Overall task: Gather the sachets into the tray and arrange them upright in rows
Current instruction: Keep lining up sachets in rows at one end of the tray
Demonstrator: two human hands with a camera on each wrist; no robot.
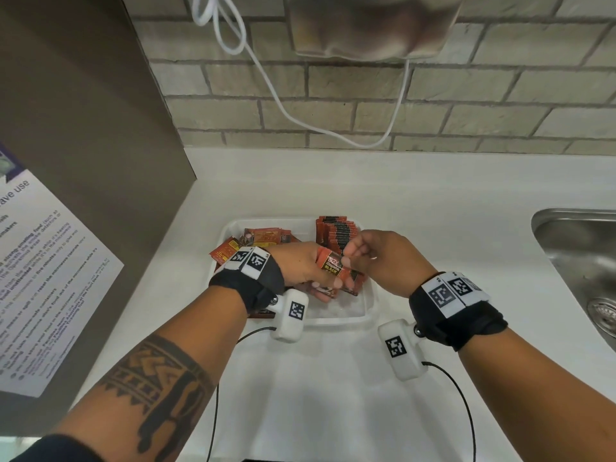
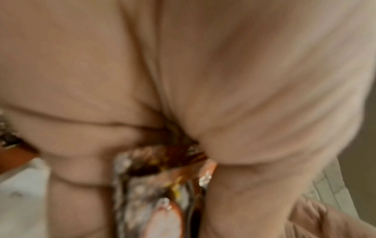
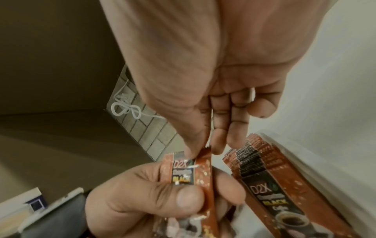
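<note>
Left hand (image 2: 183, 80) grips blurred sachets (image 2: 154, 185) (palm fills view).

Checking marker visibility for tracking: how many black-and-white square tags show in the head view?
6. Two on the left wristband, one on the left wrist camera, two on the right wristband, one on the right wrist camera. Others may sit hidden on the bands' far sides.

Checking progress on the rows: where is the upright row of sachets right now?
Head view: the upright row of sachets stands in the tray's far right corner, just beyond the right hand.
</note>
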